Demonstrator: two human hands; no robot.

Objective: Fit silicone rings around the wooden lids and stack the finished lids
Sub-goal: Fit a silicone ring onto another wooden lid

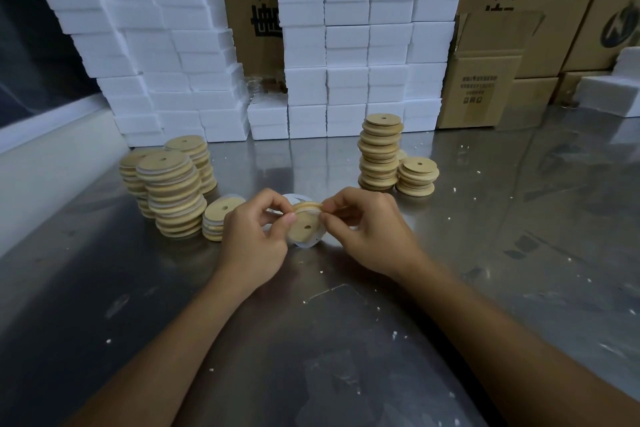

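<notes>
1. We've got a wooden lid (305, 226) pinched between our left hand (255, 236) and right hand (367, 227), tilted up off the steel table (485, 218).
2. A translucent silicone ring (304, 242) hugs its lower edge.
3. Ringed stacks (173, 194) sit left, bare stacks (379, 152) right.

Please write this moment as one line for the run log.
step: fitting ring | left hand: holds wooden lid | right hand: pinches silicone ring at lid edge | finished stack: left of hands
</notes>
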